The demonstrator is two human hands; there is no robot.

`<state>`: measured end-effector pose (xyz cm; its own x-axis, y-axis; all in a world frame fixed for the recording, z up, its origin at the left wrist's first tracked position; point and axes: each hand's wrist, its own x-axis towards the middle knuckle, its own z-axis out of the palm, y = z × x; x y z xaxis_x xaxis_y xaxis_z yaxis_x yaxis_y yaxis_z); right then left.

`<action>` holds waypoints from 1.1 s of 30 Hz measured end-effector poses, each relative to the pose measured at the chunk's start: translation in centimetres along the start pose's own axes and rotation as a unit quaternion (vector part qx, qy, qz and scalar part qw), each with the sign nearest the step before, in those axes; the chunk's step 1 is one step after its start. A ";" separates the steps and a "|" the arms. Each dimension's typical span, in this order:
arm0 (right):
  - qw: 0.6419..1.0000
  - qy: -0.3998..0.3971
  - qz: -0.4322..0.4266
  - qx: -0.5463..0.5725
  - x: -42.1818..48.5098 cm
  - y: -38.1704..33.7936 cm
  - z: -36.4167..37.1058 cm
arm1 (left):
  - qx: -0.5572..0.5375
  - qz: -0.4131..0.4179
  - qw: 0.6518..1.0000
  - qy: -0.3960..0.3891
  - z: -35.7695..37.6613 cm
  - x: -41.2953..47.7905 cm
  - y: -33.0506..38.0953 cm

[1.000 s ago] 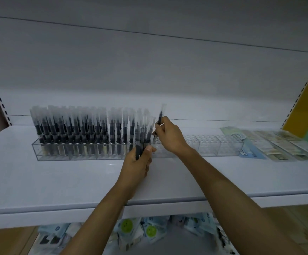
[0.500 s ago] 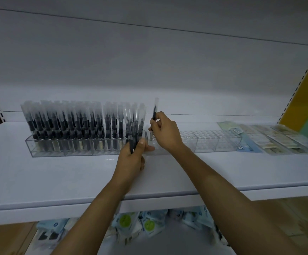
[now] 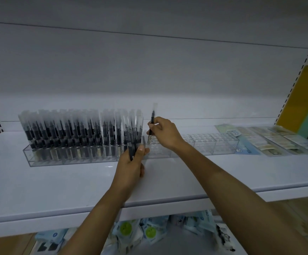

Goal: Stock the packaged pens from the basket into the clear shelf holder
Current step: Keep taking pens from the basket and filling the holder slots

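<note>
Dim, cool, even light; shadows faint. Small glare spot on white shelf [image 3: 57, 181], near centre. Pens [image 3: 67, 126] softly blurred at tops. Wide-angle bending at edges; far right upright [image 3: 298, 78] smeared at top.

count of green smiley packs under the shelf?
2, both below the shelf front edge, near mid-frame: left pack, and right pack beside it. More may be hidden behind the shelf or the arms.

The holder [image 3: 213, 144] is made of clear, shiny plastic. The pens [image 3: 67, 129] are wrapped in thin, see-through plastic. The shelf [image 3: 48, 184] is coated white, smooth and a little shiny. The back wall [image 3: 149, 70] is finished dull. The flat packs [image 3: 278, 142] are covered in shiny wrap.
</note>
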<state>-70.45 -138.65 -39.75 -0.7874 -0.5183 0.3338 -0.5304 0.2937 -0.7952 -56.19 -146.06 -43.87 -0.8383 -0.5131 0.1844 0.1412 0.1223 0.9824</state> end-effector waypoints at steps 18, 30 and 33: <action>0.996 0.020 -0.019 -0.079 -0.6 0.5 0.3 | -0.008 0.010 1.000 -0.009 0.0 -0.3 0.2; 0.972 0.211 -0.100 0.007 -3.0 -0.7 0.0 | -0.069 0.010 0.997 -0.027 0.0 -0.9 0.8; 0.969 0.184 -0.092 0.134 -6.6 -0.7 2.0 | -0.058 0.022 0.997 -0.035 0.0 -0.9 0.8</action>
<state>-64.25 -137.06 -42.47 -0.7717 -0.2063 0.6015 -0.6109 -0.0222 -0.7914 -55.29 -145.52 -43.21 -0.8644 -0.4483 0.2280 0.2349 0.0410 0.9712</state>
